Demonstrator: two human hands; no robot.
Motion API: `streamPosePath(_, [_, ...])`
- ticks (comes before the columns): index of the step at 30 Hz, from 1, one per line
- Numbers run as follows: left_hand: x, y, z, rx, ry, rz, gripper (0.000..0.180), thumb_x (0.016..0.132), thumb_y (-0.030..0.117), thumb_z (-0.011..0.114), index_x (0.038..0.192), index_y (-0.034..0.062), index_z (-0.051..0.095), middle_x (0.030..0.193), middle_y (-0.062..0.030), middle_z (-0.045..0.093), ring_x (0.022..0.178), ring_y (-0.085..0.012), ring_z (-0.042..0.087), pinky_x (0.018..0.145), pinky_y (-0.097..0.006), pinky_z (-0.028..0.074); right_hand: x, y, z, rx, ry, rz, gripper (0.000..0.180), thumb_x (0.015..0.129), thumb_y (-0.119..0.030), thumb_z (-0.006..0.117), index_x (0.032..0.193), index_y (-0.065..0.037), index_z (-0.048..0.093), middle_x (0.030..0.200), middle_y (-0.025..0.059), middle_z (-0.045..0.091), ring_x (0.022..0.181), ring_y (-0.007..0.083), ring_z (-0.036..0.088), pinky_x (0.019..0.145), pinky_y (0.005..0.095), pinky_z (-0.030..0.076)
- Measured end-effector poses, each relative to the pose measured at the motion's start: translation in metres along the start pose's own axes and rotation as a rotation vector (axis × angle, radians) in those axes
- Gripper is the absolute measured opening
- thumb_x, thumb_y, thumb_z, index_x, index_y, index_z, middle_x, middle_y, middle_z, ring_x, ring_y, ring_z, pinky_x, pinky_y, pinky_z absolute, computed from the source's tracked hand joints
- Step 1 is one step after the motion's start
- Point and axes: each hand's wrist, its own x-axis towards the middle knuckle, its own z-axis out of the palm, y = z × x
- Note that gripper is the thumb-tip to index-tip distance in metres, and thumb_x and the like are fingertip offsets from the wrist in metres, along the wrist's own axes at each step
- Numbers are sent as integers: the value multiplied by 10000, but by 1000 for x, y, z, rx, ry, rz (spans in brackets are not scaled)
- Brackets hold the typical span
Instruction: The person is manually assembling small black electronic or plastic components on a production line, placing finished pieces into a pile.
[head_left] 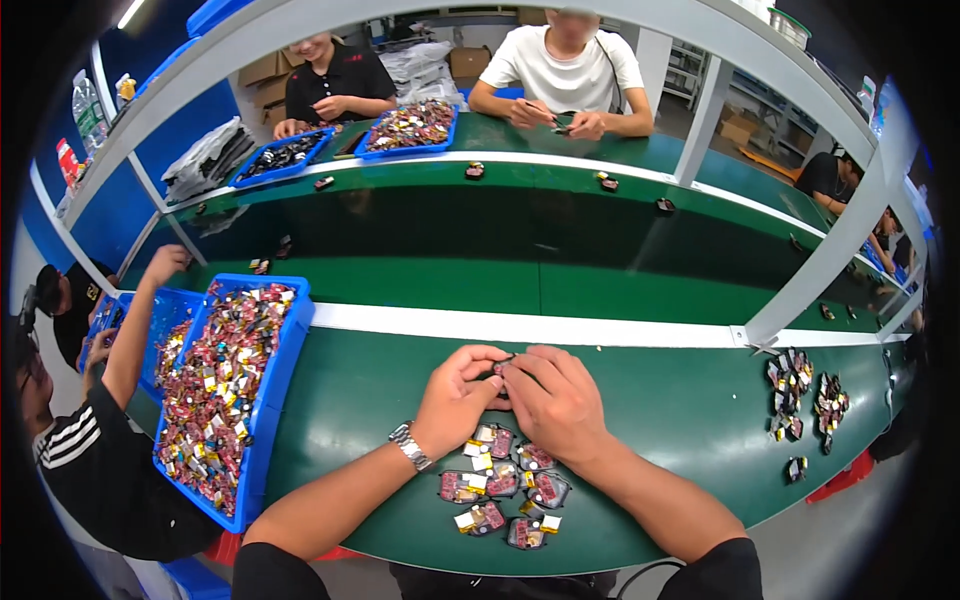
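Note:
At the middle of the green bench, my left hand [456,398] and my right hand [556,410] meet, fingers closed around one small dark electronic part [502,369]. A bit of red shows on it; my fingers cover most of the rest. Below my hands lies a loose group of similar units, such as this black-cased one with a red circuit board [548,488]. Several of them carry a small white and yellow piece [482,462]. A metal-band watch is on my left wrist.
A blue tray [298,330] heaped with small red, white and yellow parts stands left, beside a reaching person. More units [786,393] are piled at the right. Beyond a white rail [520,325], a green conveyor [420,285] carries scattered units. Two people sit opposite, near blue trays. Grey posts frame the bench.

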Motion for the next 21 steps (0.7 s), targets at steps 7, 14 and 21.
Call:
streamPosePath(7, [4,1,-12,-78,50,36,307,964,-32,510,1267,-7,468,1242,-141,587,1046,-158,637,882,-275,550,9,-10,9,115,-128,64,324,778,-106,731,1070,18,661,1155,140,634,1017,315,643,863,393,544])
streamPosePath(14, [11,11,-20,-278,27,100,540,960,39,570,1450,59,343,1449,-152,457,1237,-216,547,1016,-360,497,44,25,27,160,-52,155,254,748,-31,745,997,-21,693,1104,145,680,997,315,673,877,396,551])
streamPosePath(21, [20,-11,-38,31,-40,109,404,951,29,573,1342,0,475,1365,-127,538,1187,-215,599,958,-353,531,56,149,55,-132,-67,479,239,800,-117,753,1001,1,700,942,165,692,824,279,699,755,365,551])
